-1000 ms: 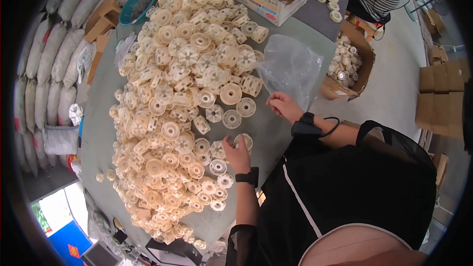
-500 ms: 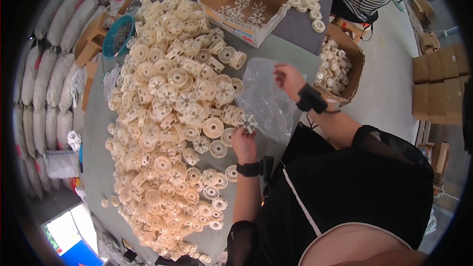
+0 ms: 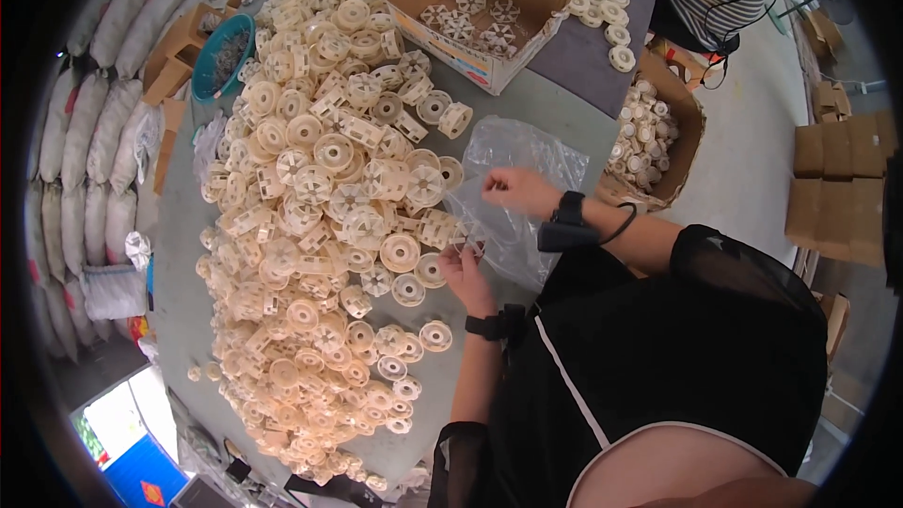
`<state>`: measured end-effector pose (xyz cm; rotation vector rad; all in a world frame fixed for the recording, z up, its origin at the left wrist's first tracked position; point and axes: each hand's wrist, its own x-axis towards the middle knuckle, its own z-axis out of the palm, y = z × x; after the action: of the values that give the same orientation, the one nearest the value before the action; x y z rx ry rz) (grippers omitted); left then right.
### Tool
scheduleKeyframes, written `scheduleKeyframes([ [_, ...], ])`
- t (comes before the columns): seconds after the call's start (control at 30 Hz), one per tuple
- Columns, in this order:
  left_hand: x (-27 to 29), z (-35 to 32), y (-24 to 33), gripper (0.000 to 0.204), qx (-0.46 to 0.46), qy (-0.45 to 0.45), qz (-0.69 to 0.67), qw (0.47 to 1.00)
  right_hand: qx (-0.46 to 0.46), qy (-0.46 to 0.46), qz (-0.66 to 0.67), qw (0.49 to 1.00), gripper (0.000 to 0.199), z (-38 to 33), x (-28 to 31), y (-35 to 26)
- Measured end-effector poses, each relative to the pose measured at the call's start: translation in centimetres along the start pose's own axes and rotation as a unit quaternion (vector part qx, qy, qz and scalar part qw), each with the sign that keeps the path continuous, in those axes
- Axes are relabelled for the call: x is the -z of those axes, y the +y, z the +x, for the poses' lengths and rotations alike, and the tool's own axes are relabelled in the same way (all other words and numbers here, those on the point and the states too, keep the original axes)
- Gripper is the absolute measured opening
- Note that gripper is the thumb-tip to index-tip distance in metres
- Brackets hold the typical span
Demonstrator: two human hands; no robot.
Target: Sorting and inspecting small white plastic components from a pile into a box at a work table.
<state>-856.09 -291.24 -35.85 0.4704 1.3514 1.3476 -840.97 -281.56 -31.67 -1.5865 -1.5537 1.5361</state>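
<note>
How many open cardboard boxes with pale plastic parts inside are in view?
2: one cardboard box on the table near the top of the view, another box beyond the table's right edge. Others may be hidden.

Left side: pale stuffed sacks (image 3: 72,136) stacked in layers. Lower left: bright opening (image 3: 118,412), white with a patch of green, beside a blue panel (image 3: 141,467). Grey-green table (image 3: 181,306) occupies the centre. Right: pale floor (image 3: 743,136); brown cardboard cartons (image 3: 831,209) stacked beyond, near the view's rim.

Bag (image 3: 533,144) lies right of parts (image 3: 334,152) (on table (image 3: 557,105)).
</note>
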Motion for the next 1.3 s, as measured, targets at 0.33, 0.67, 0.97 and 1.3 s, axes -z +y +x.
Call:
scheduleKeyframes([
  [0.33,3.0,1.5,1.5,0.018,0.01,0.159,-0.024,0.987,0.294,-0.228,-0.199,0.906,0.019,-6.1,-5.9,-2.9],
  [0.67,4.4,0.0,-0.7,0.015,0.118,0.167,-0.086,0.975,0.207,-0.383,-0.568,0.699,0.028,-1.9,-6.2,-0.6],
  [0.97,2.6,-0.8,0.1,0.01,0.076,0.018,-0.106,0.991,0.023,-0.241,-0.143,0.96,0.041,-2.9,-3.8,-1.8],
  [1.3,0.7,1.1,-1.8,0.031,-0.048,-0.058,0.157,0.985,0.031,0.073,0.187,0.979,0.024,5.4,8.1,-7.1],
])
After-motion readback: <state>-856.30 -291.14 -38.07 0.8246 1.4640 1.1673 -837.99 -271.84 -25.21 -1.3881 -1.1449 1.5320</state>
